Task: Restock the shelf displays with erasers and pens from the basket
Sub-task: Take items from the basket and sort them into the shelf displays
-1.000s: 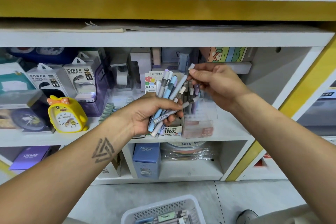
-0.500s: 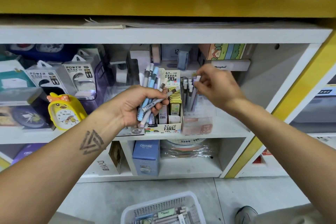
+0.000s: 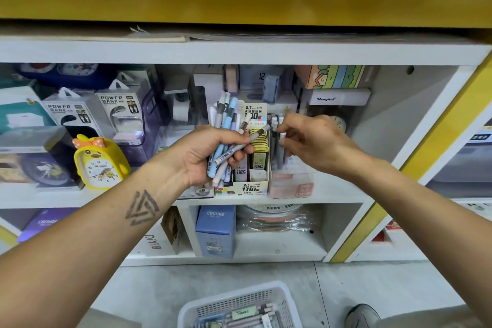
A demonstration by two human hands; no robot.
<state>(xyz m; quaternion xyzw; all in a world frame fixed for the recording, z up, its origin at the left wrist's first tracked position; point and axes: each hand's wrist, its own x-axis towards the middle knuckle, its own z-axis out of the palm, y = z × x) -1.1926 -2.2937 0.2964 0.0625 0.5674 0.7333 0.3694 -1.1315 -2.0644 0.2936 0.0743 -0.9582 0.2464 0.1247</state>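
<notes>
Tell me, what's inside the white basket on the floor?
The white basket holds pens lying flat and a pale green label. The picture's bottom edge cuts the basket off, so anything lower down or underneath the pens is hidden.

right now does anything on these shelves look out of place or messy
One thing stands out: loose papers lie flat on top of the upper shelf board, with ragged edges sticking out. Otherwise the left hand grips a fanned bundle of pens while the right hand tends the upright pens in the clear display box.

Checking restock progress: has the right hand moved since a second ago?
Yes. The right hand has come down from above the bundle to the pens in the clear holder beside the lead box.
</notes>
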